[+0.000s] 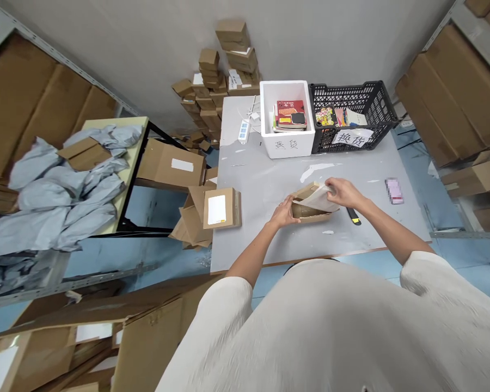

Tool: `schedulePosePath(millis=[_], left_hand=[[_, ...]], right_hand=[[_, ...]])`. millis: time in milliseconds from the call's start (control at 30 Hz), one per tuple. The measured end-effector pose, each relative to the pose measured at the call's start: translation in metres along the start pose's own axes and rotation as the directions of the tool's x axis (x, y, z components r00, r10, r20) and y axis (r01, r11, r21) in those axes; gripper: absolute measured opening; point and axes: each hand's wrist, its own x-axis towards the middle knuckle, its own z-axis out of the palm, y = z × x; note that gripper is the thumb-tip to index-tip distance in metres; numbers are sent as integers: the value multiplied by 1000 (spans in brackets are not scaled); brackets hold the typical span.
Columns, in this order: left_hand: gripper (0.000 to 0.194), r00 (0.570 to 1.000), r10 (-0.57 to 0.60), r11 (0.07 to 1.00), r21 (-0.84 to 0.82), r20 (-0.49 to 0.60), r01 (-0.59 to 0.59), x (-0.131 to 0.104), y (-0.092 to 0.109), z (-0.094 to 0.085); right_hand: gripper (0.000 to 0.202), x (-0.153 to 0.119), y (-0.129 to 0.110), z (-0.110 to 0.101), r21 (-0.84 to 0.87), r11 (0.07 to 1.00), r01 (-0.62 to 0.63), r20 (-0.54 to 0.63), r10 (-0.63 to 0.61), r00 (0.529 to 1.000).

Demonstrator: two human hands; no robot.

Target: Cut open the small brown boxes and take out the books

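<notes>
A small open cardboard box (310, 219) sits on the grey table in front of me. My left hand (285, 211) grips its left end, with the thumb along the near side. With my right hand (343, 194) I pinch a pale, thin sheet-like piece (319, 199) that slants up out of the box; whether it is a flap or a separate sheet I cannot tell. Brown cardboard shows inside the box beneath it. Just right of the box, below my right wrist, lies a black and yellow utility knife (354, 216).
At the table's back stand a white foam box (288, 144) with books and a black crate (353, 142). A power strip (244, 132) lies left of them. A labelled carton (222, 209) is at the left edge, a pink phone-like object (394, 191) at right. Grey parcels (53, 212) fill a side table.
</notes>
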Motion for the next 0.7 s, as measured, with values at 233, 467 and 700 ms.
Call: schedulePosePath(millis=[233, 467, 700], left_hand=[[133, 996, -80, 994, 84, 50, 75, -1, 4, -2], [134, 986, -165, 979, 127, 32, 159, -3, 9, -6], [134, 984, -177, 978, 116, 32, 172, -2, 12, -6]], right_hand=[[38, -27, 63, -51, 90, 978, -186, -301, 205, 931], [37, -23, 129, -34, -30, 946, -322, -320, 296, 900], [36, -14, 137, 19, -212, 938, -274, -171, 241, 955]])
